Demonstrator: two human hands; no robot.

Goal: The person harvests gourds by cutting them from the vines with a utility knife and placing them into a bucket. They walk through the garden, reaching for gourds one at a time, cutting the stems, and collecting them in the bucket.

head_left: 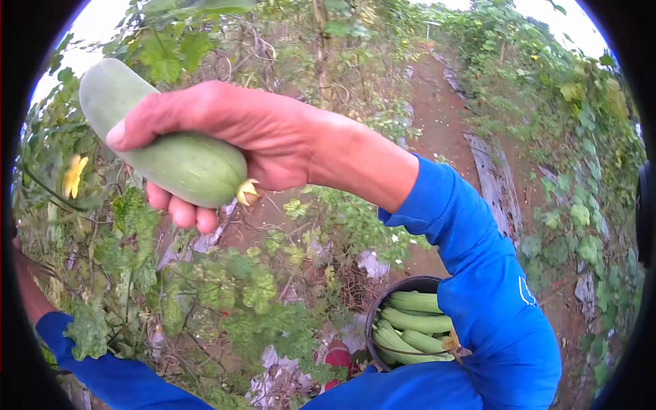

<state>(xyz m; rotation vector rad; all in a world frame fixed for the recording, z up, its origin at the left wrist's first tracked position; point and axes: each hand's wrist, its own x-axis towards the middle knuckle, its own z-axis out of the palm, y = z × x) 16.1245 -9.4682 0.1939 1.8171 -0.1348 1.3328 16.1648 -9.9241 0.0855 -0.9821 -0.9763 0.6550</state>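
Note:
My right hand (219, 137) is wrapped around a pale green luffa gourd (188, 164), thumb on top and fingertips curling out below. The gourd is raised across the upper left of the view, with a dried yellowish flower remnant at its near end. At the far left edge, my left hand (19, 249) is mostly cut off by the lens border and leaves; only the wrist and blue sleeve show well, and its fingers are hidden. A yellow flower (74, 176) hangs among the vines between the two hands.
A dark bucket (372, 316) holding several long green luffa gourds (413, 320) stands low, partly behind my right sleeve. Leafy vines (225, 287) fill the left, and another vine row (574, 137) runs along the right. A dirt path (437, 109) lies between, edged with torn plastic sheeting (495, 181).

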